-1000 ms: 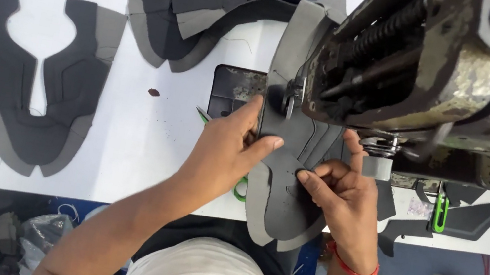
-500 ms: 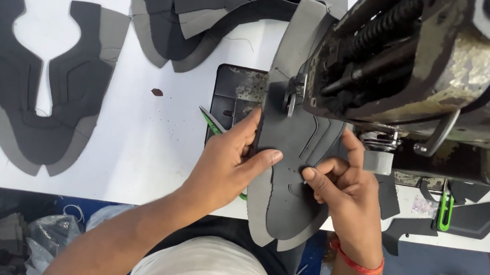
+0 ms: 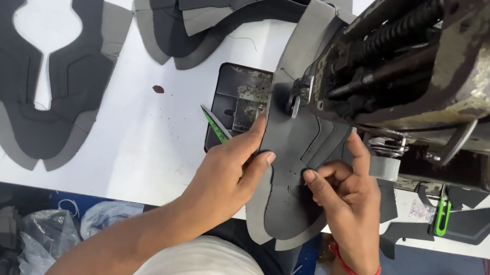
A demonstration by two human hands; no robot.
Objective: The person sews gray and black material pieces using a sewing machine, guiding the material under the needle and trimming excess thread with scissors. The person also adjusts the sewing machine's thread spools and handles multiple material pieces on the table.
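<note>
Left hand: the left hand (image 3: 227, 171) lies on the grey shoe-upper piece (image 3: 293, 166), fingers close together and bent, the thumb tip pressed flat on the piece's left part — whether anything is clamped between thumb and fingers cannot be told.
Right hand: the right hand (image 3: 345, 199) has its forefinger stretched up toward the machine while thumb and the other fingers curl in and pinch a fold of the same piece near its middle; a red band sits on that wrist.
Piece: the grey shoe-upper piece runs from under the sewing machine head (image 3: 444, 72) down past the near edge of the white table (image 3: 140, 159), its lower end hanging over that edge between the two forearms.
Where it lies to the fingers: both hands touch it, left on its left border, right on its right half, with the machine's presser foot (image 3: 296, 96) just beyond the fingertips.
Edges and room: the machine head crowds the far right; a dark metal plate (image 3: 238, 99) lies just left of the piece, and a green-handled tool (image 3: 215, 125) rests beside the left hand's knuckles.
Open surface: bare table lies to the left, as far as a flat cut upper (image 3: 34, 73) near the left edge; a stack of cut uppers (image 3: 214, 5) sits at the far edge.
</note>
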